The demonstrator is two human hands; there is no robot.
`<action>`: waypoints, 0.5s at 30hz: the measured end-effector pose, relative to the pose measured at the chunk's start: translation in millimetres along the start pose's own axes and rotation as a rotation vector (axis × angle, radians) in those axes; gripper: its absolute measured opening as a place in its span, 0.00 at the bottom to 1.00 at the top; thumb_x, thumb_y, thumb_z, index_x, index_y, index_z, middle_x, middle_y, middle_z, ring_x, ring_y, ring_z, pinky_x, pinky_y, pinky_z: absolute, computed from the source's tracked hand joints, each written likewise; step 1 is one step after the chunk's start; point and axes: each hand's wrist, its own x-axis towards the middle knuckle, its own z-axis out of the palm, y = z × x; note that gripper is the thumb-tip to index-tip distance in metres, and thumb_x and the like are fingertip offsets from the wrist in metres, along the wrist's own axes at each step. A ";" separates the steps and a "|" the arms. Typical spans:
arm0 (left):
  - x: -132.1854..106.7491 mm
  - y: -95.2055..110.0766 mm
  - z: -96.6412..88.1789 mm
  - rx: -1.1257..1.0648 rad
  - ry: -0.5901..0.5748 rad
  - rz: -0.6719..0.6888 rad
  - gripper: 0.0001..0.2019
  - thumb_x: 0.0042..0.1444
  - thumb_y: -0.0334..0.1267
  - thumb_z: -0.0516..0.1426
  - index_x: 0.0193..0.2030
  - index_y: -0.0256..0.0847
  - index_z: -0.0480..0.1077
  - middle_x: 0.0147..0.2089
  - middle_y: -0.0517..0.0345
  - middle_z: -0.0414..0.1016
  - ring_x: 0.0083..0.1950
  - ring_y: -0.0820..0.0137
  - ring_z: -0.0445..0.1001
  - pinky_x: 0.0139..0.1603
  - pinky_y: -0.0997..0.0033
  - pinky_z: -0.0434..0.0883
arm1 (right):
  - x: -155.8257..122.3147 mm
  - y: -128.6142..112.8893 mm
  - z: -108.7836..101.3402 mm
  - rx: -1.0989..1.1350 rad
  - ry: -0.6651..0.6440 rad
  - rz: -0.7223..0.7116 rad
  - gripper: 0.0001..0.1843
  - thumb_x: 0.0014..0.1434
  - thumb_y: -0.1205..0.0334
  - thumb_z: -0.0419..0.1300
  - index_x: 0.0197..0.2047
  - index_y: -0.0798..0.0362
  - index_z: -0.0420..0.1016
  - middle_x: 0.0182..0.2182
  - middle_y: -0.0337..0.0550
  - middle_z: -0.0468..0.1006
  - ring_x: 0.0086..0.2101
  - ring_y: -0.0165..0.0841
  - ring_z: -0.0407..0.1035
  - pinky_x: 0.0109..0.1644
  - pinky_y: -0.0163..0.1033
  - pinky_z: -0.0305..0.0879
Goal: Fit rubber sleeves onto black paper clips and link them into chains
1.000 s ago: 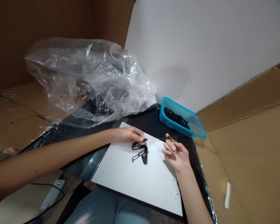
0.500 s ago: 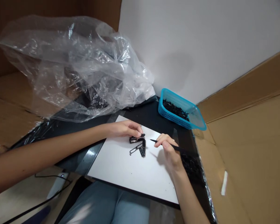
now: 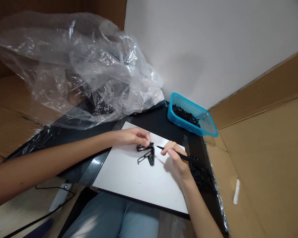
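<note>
Head view: black plastic part [image 3: 151, 158] on white board [image 3: 124, 175], left hand [image 3: 131, 137] with fingers curled closely at its top end. Right hand [image 3: 175, 156] pinches thin black pick [image 3: 190, 159] narrowly, tip just beside part. Blue basket [image 3: 181, 100] of black bits [image 3: 185, 115] beyond.

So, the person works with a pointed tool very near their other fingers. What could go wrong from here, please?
The pointed black pick in the right hand sits very close to the left hand's fingers and the small black part, so a slip could perhaps prick a finger or knock the part across the white board. The loose black bits beside the right forearm might also get brushed away.
</note>
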 end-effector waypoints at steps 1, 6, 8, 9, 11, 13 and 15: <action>0.1 -0.2 -0.1 0.003 0.000 0.002 0.07 0.48 0.38 0.62 0.31 0.36 0.73 0.28 0.61 0.69 0.31 0.73 0.64 0.34 0.73 0.60 | 0.0 -0.2 -0.3 0.004 0.001 -0.002 0.12 0.61 0.60 0.53 0.29 0.50 0.73 0.25 0.39 0.71 0.30 0.34 0.65 0.35 0.40 0.58; -0.1 0.2 -0.3 0.024 -0.009 0.006 0.08 0.48 0.39 0.62 0.32 0.36 0.73 0.28 0.61 0.68 0.31 0.73 0.64 0.34 0.73 0.60 | -0.3 -4.0 -1.4 -0.021 -0.009 0.049 0.13 0.61 0.58 0.53 0.27 0.50 0.72 0.25 0.40 0.71 0.30 0.34 0.64 0.35 0.40 0.58; -0.7 0.9 0.0 0.031 -0.016 0.007 0.08 0.48 0.39 0.62 0.32 0.36 0.73 0.28 0.60 0.68 0.31 0.73 0.64 0.34 0.73 0.60 | -0.2 -4.8 -1.4 -0.026 -0.015 0.061 0.13 0.61 0.57 0.53 0.27 0.50 0.72 0.25 0.40 0.71 0.30 0.35 0.64 0.35 0.40 0.58; -1.0 1.4 0.2 0.034 -0.019 0.008 0.08 0.48 0.39 0.62 0.32 0.36 0.73 0.27 0.60 0.68 0.30 0.73 0.64 0.34 0.73 0.60 | -0.2 -4.9 -1.3 -0.020 -0.015 0.061 0.13 0.61 0.57 0.53 0.27 0.50 0.72 0.25 0.40 0.71 0.30 0.35 0.64 0.35 0.40 0.59; -1.6 2.4 0.8 0.039 -0.021 0.008 0.08 0.49 0.39 0.62 0.32 0.36 0.73 0.27 0.61 0.68 0.30 0.73 0.64 0.33 0.73 0.60 | -0.1 -4.6 -1.3 0.001 -0.010 0.056 0.13 0.61 0.57 0.53 0.27 0.50 0.72 0.25 0.40 0.71 0.30 0.35 0.64 0.35 0.40 0.59; -1.8 3.1 1.3 0.043 -0.021 0.007 0.08 0.49 0.39 0.62 0.31 0.36 0.73 0.27 0.61 0.68 0.30 0.73 0.63 0.33 0.73 0.60 | 0.1 -4.0 -1.3 0.019 -0.005 0.054 0.13 0.60 0.57 0.53 0.27 0.50 0.73 0.24 0.40 0.70 0.30 0.35 0.64 0.35 0.40 0.59; -1.8 3.3 1.4 0.046 -0.019 0.006 0.07 0.48 0.38 0.62 0.31 0.35 0.73 0.27 0.61 0.68 0.30 0.73 0.64 0.34 0.73 0.60 | 0.2 -3.3 -1.4 0.020 -0.007 0.055 0.13 0.60 0.57 0.53 0.27 0.50 0.73 0.24 0.40 0.70 0.29 0.35 0.64 0.35 0.40 0.59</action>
